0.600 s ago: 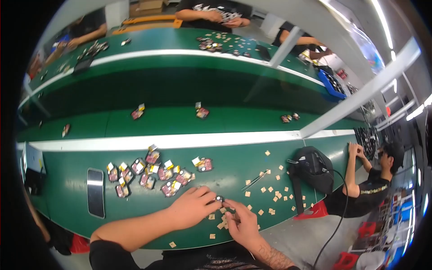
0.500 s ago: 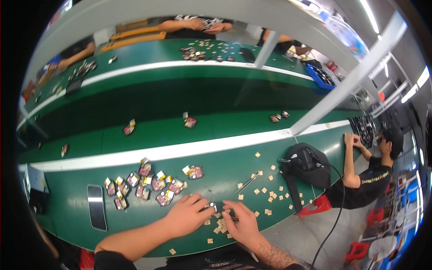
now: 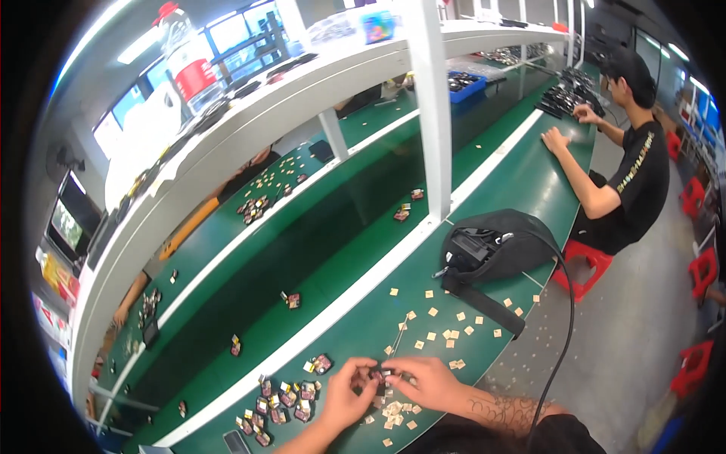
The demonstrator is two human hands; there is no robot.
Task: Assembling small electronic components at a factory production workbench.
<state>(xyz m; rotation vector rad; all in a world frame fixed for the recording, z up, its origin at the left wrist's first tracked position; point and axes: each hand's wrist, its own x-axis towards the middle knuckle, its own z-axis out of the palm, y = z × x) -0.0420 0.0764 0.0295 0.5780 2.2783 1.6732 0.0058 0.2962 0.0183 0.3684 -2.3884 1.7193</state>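
Observation:
Over the near edge of the green bench, my left hand pinches a small dark electronic module with reddish parts. My right hand comes in from the other side, its thumb and fingers closed on the same module. Fingers hide much of the piece. Several similar modules, some with yellow and white tabs, are clustered left of my left hand. Small beige square pieces lie in a loose pile below my hands, and more are scattered beyond. Thin metal tweezers rest among them.
A black bag with a strap and a cable sits on the bench to the right. White shelf posts rise from the divider. A co-worker sits at the far right. A phone lies near the lower edge.
The view has swung to the right and up, with the co-worker and shelf showing more fully. My hands have come together around the module, the right fingers now meeting it.

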